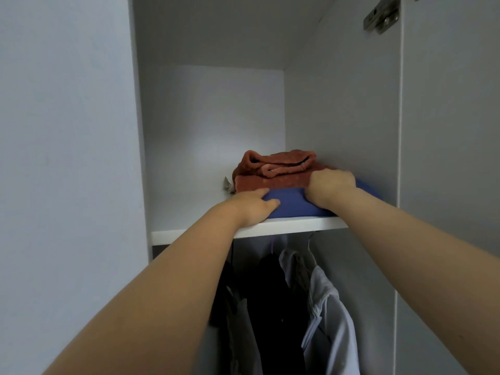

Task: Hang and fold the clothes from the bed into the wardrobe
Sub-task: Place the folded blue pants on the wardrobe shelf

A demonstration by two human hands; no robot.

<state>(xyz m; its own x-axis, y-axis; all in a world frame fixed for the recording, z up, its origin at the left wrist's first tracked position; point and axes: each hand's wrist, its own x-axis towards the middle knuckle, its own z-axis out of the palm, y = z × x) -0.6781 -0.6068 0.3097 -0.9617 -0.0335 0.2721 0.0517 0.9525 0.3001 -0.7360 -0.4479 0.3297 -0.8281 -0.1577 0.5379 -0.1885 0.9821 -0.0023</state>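
Note:
A folded blue garment [289,203] lies on the white upper wardrobe shelf [297,226], near its front edge. On top of it sits a folded rust-red plush garment [276,169]. My left hand [251,205] grips the left front corner of the blue garment, thumb on its front face. My right hand [331,186] has its fingers curled over the right side of the stack, where the red garment meets the blue one. Both arms reach up from below.
Below the shelf, dark clothes [270,293] and a pale shirt [330,315] hang on hangers. A small pale scrap [227,183] lies left of the red garment. The wardrobe's side walls stand close on both sides, and a door hinge [381,16] shows at the top right.

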